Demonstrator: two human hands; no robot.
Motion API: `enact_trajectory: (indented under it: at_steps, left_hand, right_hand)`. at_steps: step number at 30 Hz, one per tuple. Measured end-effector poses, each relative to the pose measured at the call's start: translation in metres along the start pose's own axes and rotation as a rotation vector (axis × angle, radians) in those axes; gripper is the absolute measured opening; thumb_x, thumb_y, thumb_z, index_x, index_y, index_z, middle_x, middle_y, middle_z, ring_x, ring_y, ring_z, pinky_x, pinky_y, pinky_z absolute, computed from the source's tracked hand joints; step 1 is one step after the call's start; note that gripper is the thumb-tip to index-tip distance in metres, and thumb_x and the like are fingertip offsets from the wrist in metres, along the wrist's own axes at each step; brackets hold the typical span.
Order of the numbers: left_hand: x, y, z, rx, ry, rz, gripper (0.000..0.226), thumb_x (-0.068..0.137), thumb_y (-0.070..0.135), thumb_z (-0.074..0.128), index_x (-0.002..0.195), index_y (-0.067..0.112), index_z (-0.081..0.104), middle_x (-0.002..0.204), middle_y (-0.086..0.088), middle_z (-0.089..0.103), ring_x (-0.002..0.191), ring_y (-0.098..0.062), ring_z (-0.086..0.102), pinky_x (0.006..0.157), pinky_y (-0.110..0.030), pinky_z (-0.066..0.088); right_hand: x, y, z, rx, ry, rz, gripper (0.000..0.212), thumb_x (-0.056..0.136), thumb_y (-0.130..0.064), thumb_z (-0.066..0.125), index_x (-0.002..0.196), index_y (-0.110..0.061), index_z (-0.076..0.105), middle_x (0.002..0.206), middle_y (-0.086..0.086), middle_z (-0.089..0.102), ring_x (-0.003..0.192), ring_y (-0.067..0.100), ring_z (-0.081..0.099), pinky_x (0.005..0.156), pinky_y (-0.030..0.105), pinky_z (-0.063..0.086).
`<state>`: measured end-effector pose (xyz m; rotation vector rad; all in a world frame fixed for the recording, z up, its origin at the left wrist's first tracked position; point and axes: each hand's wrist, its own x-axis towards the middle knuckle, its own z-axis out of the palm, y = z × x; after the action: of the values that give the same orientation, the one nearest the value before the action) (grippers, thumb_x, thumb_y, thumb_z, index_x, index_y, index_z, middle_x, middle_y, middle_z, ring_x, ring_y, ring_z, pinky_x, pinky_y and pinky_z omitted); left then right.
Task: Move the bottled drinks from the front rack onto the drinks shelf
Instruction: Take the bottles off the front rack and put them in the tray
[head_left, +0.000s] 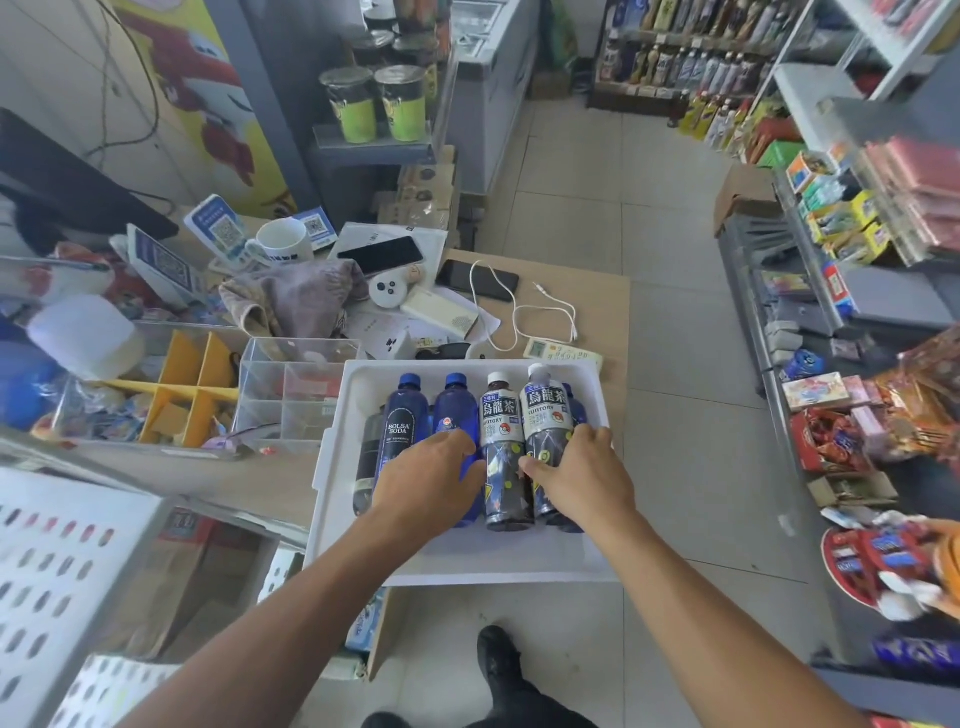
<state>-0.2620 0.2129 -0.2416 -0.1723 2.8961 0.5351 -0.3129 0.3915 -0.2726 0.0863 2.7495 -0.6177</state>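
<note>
Bottles lying in white tray (332, 467) on tabletop (597, 291). Left hand (426, 480) curling fingers over blue bottle (457, 415); right hand (582, 478) wrapping fingers round tea bottle (548, 410). Picking-up step. Next: lifting both clear, carrying to drinks shelf (675, 62).

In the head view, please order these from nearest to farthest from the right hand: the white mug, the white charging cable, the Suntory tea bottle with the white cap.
1. Suntory tea bottle: in the white tray, under the right hand.
2. White charging cable: on the counter beyond the tray.
3. White mug: far back, to the left.
</note>
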Motion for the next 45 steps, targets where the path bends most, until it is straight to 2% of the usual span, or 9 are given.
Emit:
enact_trajectory:
  at_steps: [10,14,17,22,26,31,36,42,45]
  left_hand:
    - [-0.007,-0.008,0.0,-0.011,0.011,-0.086,0.03,0.097,0.045,0.046,0.116,0.025,0.057,0.114,0.007,0.065,0.095,-0.02,0.064,0.079,-0.038,0.055]
    - [-0.009,-0.013,-0.004,-0.032,0.028,-0.134,0.029,0.096,0.043,0.047,0.115,0.025,0.058,0.112,0.005,0.067,0.096,-0.024,0.064,0.08,-0.039,0.054]
    - [-0.01,-0.015,-0.007,-0.031,0.059,-0.161,0.028,0.097,0.043,0.047,0.113,0.023,0.058,0.108,0.002,0.067,0.087,-0.026,0.065,0.078,-0.038,0.054]
    - [-0.022,-0.028,-0.025,-0.001,0.136,-0.203,0.029,0.097,0.042,0.046,0.113,0.022,0.057,0.111,0.0,0.064,0.094,-0.026,0.063,0.075,-0.035,0.052]
    - [-0.048,-0.051,-0.066,0.045,0.262,-0.235,0.034,0.098,0.048,0.043,0.12,0.025,0.056,0.116,0.004,0.065,0.096,-0.02,0.065,0.075,-0.038,0.056]
    - [-0.107,-0.084,-0.125,0.168,0.445,-0.312,0.035,0.099,0.044,0.046,0.128,0.027,0.055,0.119,0.006,0.065,0.1,-0.015,0.065,0.068,-0.027,0.05]
    - [-0.184,-0.126,-0.168,0.276,0.571,-0.51,0.036,0.096,0.046,0.044,0.117,0.023,0.061,0.11,0.0,0.067,0.102,-0.026,0.065,0.07,-0.038,0.053]
    - [-0.278,-0.167,-0.201,0.336,0.654,-0.73,0.042,0.096,0.046,0.046,0.131,0.025,0.055,0.13,0.002,0.06,0.122,-0.024,0.053,0.09,-0.038,0.046]
    - [-0.32,-0.186,-0.212,0.331,0.728,-0.817,0.039,0.095,0.046,0.048,0.126,0.024,0.057,0.125,0.002,0.061,0.118,-0.024,0.054,0.087,-0.041,0.048]
  right_hand:
    - [0.006,0.0,-0.004,-0.046,-0.061,-0.019,0.081,0.081,-0.065,0.062,0.13,-0.005,0.038,0.127,0.012,0.048,0.112,0.031,0.057,0.071,0.033,0.041]
    - [0.003,-0.001,-0.013,-0.073,-0.042,-0.096,0.07,0.088,-0.061,0.055,0.131,-0.008,0.04,0.127,0.011,0.048,0.115,0.029,0.051,0.075,0.035,0.043]
    - [-0.001,-0.015,-0.026,-0.158,0.022,-0.252,0.059,0.092,-0.055,0.053,0.13,-0.01,0.044,0.129,0.01,0.047,0.12,0.03,0.046,0.086,0.041,0.047]
    - [-0.01,-0.061,-0.042,-0.333,-0.008,-0.538,0.055,0.093,-0.054,0.049,0.129,-0.012,0.049,0.128,0.009,0.05,0.124,0.03,0.045,0.097,0.043,0.043]
    - [-0.029,-0.115,-0.05,-0.452,-0.047,-0.8,0.049,0.097,-0.054,0.042,0.129,-0.016,0.048,0.128,0.004,0.049,0.123,0.025,0.044,0.094,0.042,0.045]
    - [-0.061,-0.193,-0.049,-0.404,-0.003,-1.153,0.046,0.097,-0.051,0.046,0.128,-0.018,0.051,0.122,0.002,0.057,0.116,0.022,0.049,0.094,0.036,0.043]
    - [-0.113,-0.276,-0.031,-0.371,0.069,-1.426,0.045,0.093,-0.055,0.041,0.111,-0.018,0.059,0.104,0.001,0.061,0.103,0.022,0.056,0.084,0.035,0.047]
    - [-0.191,-0.362,-0.008,-0.313,0.033,-1.676,0.045,0.095,-0.05,0.051,0.121,-0.015,0.057,0.112,0.008,0.064,0.105,0.028,0.059,0.085,0.043,0.053]
    - [-0.23,-0.397,0.007,-0.276,0.029,-1.777,0.045,0.095,-0.049,0.051,0.126,-0.018,0.054,0.114,0.005,0.062,0.107,0.026,0.058,0.082,0.039,0.053]
